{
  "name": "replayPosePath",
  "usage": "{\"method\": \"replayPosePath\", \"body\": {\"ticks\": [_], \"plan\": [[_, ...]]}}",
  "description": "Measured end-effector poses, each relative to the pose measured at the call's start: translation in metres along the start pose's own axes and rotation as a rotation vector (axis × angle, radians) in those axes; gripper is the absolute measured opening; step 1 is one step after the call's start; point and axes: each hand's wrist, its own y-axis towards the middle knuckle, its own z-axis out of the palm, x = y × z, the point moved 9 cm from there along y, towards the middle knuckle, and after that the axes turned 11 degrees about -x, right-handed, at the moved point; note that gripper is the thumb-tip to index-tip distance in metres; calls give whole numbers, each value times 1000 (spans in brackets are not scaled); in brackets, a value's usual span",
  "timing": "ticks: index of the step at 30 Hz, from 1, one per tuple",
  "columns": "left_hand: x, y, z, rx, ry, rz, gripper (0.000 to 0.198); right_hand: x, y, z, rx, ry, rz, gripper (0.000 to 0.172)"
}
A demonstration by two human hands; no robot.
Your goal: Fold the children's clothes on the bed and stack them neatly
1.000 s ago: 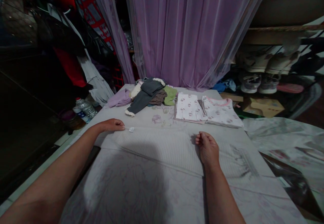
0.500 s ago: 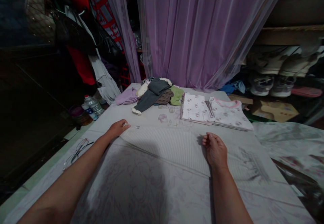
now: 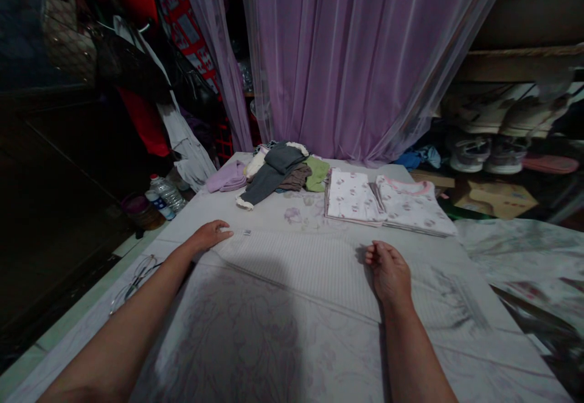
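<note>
A pair of pale ribbed trousers lies flat across the bed, with a small label near its left end and gathered folds at its right end. At the left end, my left hand rests on the cloth, thumb and forefinger apart. My right hand is on its side over the trousers, fingers curled in with no cloth visible between them. My right forearm hides part of the lower edge. Beyond the hands lie a pile of clothes with dark grey trousers on top, and folded white printed clothes.
Eyeglasses lie by my left forearm. Plastic bottles stand beyond the left edge of the bed. A purple curtain hangs behind. Shoes sit on a rack at right; bags hang at left.
My left hand has loosened, its thumb and forefinger spreading apart at the trousers' end, and has dropped slightly. My right hand stays nearly still. The view has shifted slightly.
</note>
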Motion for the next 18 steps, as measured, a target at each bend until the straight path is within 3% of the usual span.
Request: {"method": "replayPosePath", "body": {"ticks": [8,14,18], "plan": [[-15,-7,0,55,108,117,43,1,-1,1,-2,-6,8,40],[-17,-17,-3,-77,-76,104,52,3,-1,1,-6,-8,13,44],[-8,-27,3,-11,-303,19,68,6,-6,5,-10,-21,-8,46]]}}
